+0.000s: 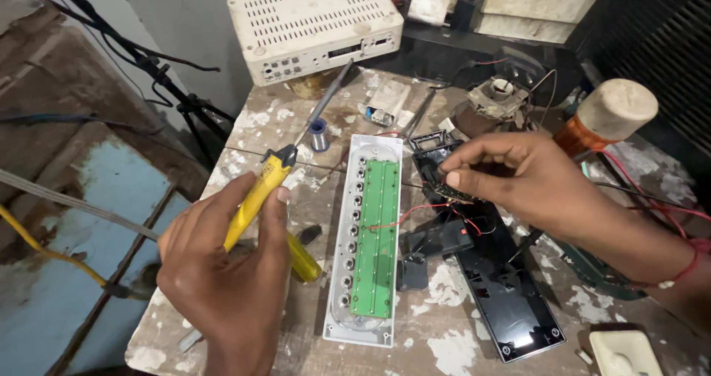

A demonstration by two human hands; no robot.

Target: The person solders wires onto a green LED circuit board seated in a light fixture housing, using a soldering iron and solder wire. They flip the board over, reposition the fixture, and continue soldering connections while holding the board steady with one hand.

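My left hand [226, 272] grips a yellow-handled soldering iron [259, 191], its metal shaft [326, 98] pointing up and away toward the back of the bench. My right hand [522, 176] pinches a small dark circuit board [448, 191] with thin red and black wires trailing from it. Between my hands lies a long white housing [337, 272] holding a green circuit board [376, 239]. A black glossy cover [511, 302] lies to its right, under the right hand.
A white vented box [311, 20] stands at the back. A solder spool [319, 134], a second yellow tool [304, 261], a copper-wound coil [596, 128] and loose parts crowd the paint-stained wooden bench [444, 339]. A white switch [626, 352] sits at the bottom right. Cables hang off the left edge.
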